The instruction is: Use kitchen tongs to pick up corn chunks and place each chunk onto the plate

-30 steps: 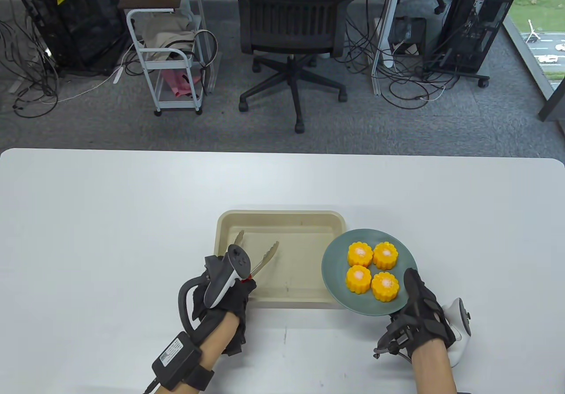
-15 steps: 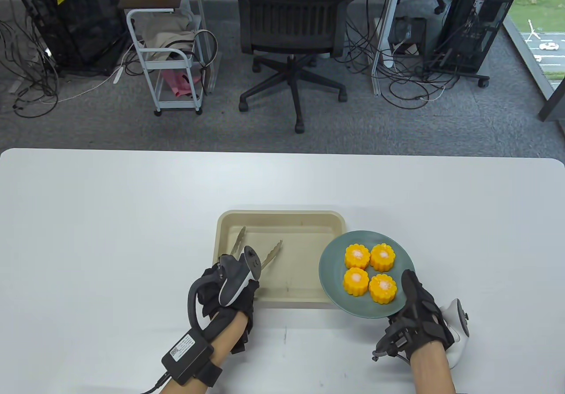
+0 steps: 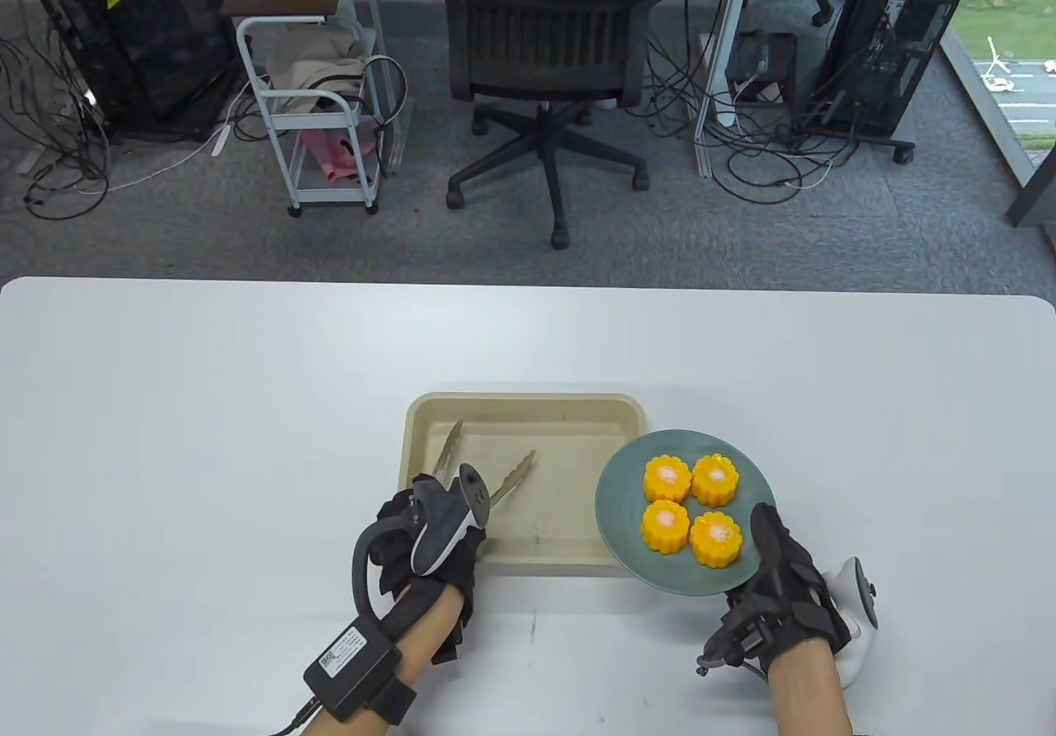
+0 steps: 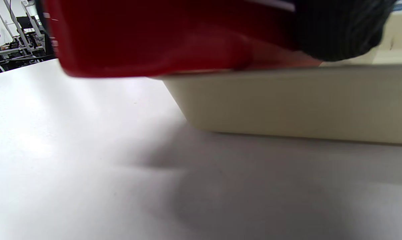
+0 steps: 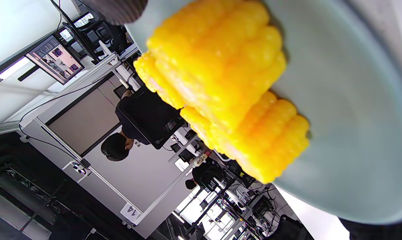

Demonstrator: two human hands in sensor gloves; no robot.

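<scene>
Several yellow corn chunks (image 3: 667,478) stand together on the grey-green plate (image 3: 627,488), just right of the beige tray (image 3: 569,439). My left hand (image 3: 458,559) grips the metal tongs (image 3: 513,472) at their red-handled end, at the tray's front left corner. The two tong arms are spread apart over the tray floor and hold nothing. My right hand (image 3: 784,571) holds the plate's front right rim, thumb on top. The left wrist view shows the red handle (image 4: 154,36), a gloved fingertip (image 4: 337,30) and the tray wall (image 4: 287,100). The right wrist view shows corn (image 5: 217,66) on the plate (image 5: 354,133).
The white table (image 3: 206,439) stretches wide to the left and toward the far edge. Beyond it stand an office chair (image 3: 549,68), a small white cart (image 3: 318,109) and computer towers on the floor.
My left hand shifted slightly right, and the tong tips moved a little further into the tray. The plate with my right hand slid a little to the left.
</scene>
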